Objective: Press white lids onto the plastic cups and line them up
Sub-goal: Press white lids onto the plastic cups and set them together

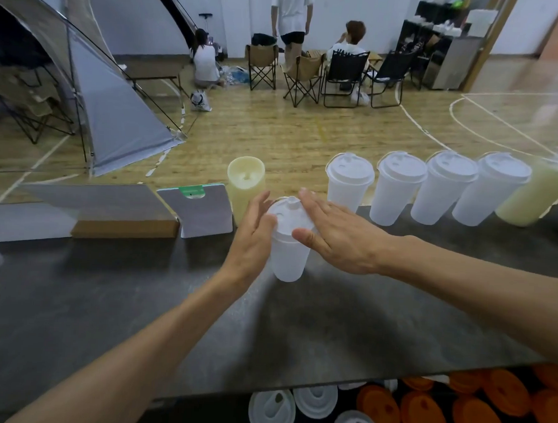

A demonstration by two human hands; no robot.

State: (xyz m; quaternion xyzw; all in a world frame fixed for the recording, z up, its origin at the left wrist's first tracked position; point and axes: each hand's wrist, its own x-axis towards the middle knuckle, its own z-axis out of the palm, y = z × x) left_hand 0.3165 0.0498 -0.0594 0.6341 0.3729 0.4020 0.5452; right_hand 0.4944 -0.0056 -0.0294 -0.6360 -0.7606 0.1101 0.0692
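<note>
Plastic cup (pixel 287 254) with white lid (pixel 288 216), centre frame on dark table (pixel 112 286) | left hand (pixel 254 232) flat-fingered against cup side | right hand (pixel 338 234) flat, fingers straight, on lid | four lidded cups (pixel 427 190) in a row, upper right | loose white lids (pixel 293 412), orange lids (pixel 474 412) lower right | green label (pixel 192 191) on grey card: unreadable

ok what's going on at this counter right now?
A person is lidding plastic cups on a dark counter. The right hand lies flat with straight fingers across the white lid of the cup in front, while the left hand steadies its side with an open palm. Four lidded cups already stand in a row along the far edge to the right. Spare white lids and orange lids sit below the counter's near edge.
</note>
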